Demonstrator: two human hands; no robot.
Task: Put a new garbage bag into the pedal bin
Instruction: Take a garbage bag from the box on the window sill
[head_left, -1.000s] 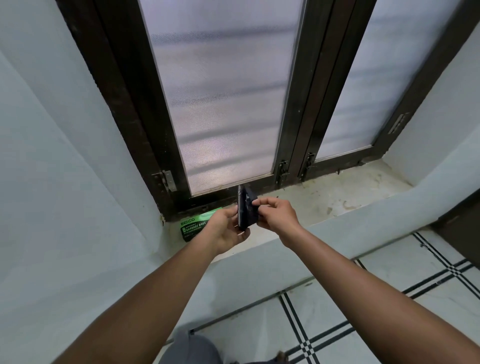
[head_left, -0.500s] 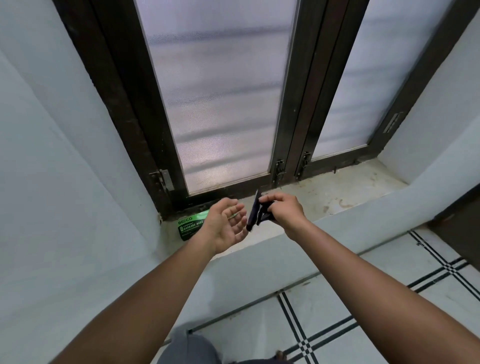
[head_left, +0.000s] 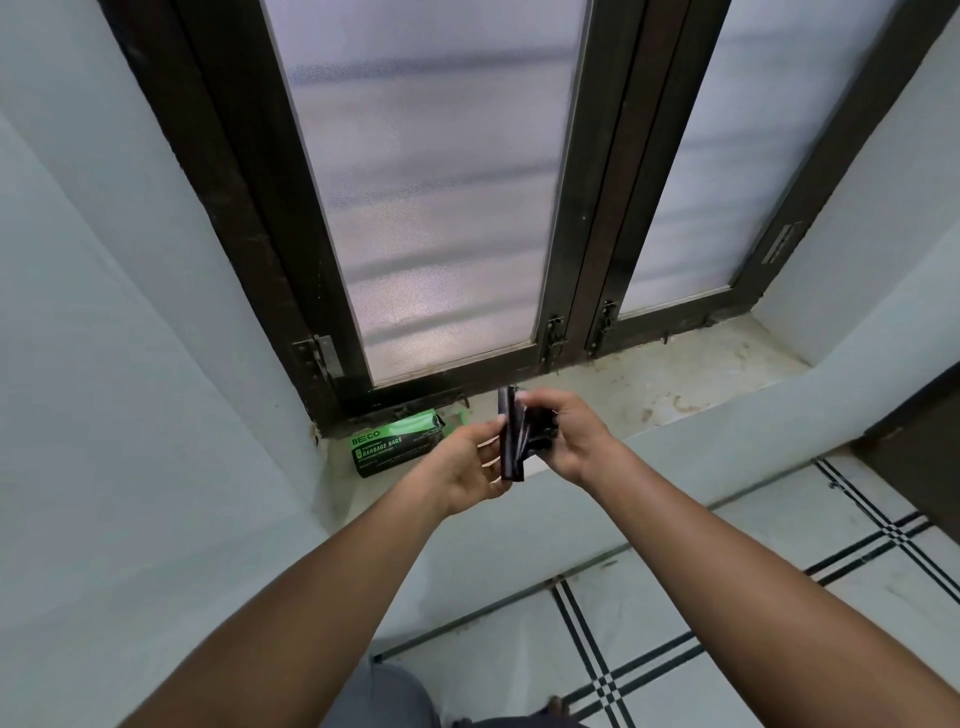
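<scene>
Both hands hold one folded black garbage bag (head_left: 511, 441) up in front of the window sill (head_left: 675, 384). Right hand (head_left: 574, 434) has a tight grip, fingers curled round the loose folds. Left hand (head_left: 470, 465) pinches the flat long edge w/ thumb & fingertips. I think they hold it this way to pull the folds apart, bc a new bag must open up first. Green pack of garbage bags (head_left: 397, 448) lies on the sill by the window frame (head_left: 582, 291), just left of the hands, prob where the bag came from. Pedal bin isn't in view. Tile floor (head_left: 727, 597) is below.
</scene>
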